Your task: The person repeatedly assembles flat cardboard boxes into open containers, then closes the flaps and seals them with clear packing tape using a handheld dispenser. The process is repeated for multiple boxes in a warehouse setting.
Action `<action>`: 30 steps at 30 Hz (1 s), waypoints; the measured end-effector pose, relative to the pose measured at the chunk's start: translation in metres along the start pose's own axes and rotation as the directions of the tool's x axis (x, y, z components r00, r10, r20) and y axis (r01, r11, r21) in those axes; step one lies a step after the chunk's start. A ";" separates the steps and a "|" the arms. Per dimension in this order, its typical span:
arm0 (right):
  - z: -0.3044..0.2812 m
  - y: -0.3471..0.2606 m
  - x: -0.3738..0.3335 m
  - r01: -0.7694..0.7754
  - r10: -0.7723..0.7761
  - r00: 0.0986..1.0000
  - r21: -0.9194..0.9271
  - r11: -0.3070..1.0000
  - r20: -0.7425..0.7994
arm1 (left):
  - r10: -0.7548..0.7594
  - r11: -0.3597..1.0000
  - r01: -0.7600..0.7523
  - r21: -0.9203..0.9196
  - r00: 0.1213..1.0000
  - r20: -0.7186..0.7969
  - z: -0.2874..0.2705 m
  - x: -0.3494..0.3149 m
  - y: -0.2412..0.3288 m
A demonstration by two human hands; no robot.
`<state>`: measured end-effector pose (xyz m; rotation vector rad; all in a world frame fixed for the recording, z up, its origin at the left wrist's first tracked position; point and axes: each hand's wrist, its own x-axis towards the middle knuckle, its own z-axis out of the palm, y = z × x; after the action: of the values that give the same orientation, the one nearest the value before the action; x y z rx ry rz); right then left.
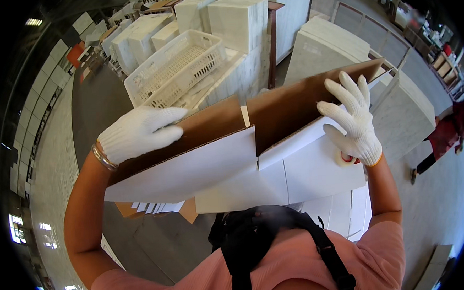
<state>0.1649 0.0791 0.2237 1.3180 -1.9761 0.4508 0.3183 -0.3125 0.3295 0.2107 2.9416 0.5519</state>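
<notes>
A cardboard box (207, 164), white outside and brown inside, lies before me with its upper flaps raised. On its left part, my left hand (139, 130) in a white knit glove has the brown far flap (214, 114) between thumb and fingers. My right hand (350, 119), gloved alike, is spread over the right part, its fingertips in front of the brown right flap (287, 102) and its thumb by the white near flap (305, 136). A tape roll (345, 159) shows beside the right wrist, partly hidden.
Beyond the box, a white slotted plastic crate (178, 69) rests on pale marble-like slabs (236, 24). More slabs (324, 45) stand to the right, near a metal rail (370, 19). White strips (156, 207) lie below the box. At far right a person in red (446, 136) is on the floor.
</notes>
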 end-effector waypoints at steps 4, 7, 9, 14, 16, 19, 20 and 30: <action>-0.018 0.010 0.000 0.089 -0.091 0.996 0.096 0.991 0.017 | -0.145 0.962 0.128 0.241 0.988 0.055 -0.006 -0.001 0.016; -0.048 0.029 0.011 0.106 -0.124 0.990 0.237 0.966 0.060 | 0.009 0.994 0.008 0.108 0.987 -0.162 -0.019 -0.014 0.004; -0.079 0.041 0.022 0.121 -0.142 0.984 0.182 0.976 0.108 | -0.197 0.962 0.146 -0.231 0.957 -0.215 -0.037 -0.009 0.019; -0.086 0.052 0.060 0.385 -0.454 0.827 0.254 0.887 0.333 | -0.441 0.895 0.447 -0.018 0.874 -0.203 -0.041 0.028 0.018; -0.053 0.041 0.075 0.409 -0.565 0.738 0.420 0.810 0.368 | -0.428 0.886 0.457 0.081 0.872 -0.237 -0.023 0.035 -0.033; 0.008 0.006 0.068 0.482 -0.674 0.593 0.476 0.736 0.440 | -0.504 0.864 0.502 -0.045 0.861 -0.068 -0.007 0.055 -0.015; 0.030 -0.006 0.059 0.439 -0.671 0.568 0.514 0.737 0.478 | -0.447 0.878 0.444 0.181 0.894 -0.028 -0.012 0.066 -0.008; 0.099 -0.046 -0.039 -0.261 -0.041 0.885 0.568 0.780 0.463 | 0.316 0.931 -0.359 -0.061 0.881 -0.352 0.126 0.112 -0.002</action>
<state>0.1794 0.0238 0.1231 1.8449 -2.4186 0.9987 0.2288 -0.2521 0.1994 0.6939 3.1988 0.8996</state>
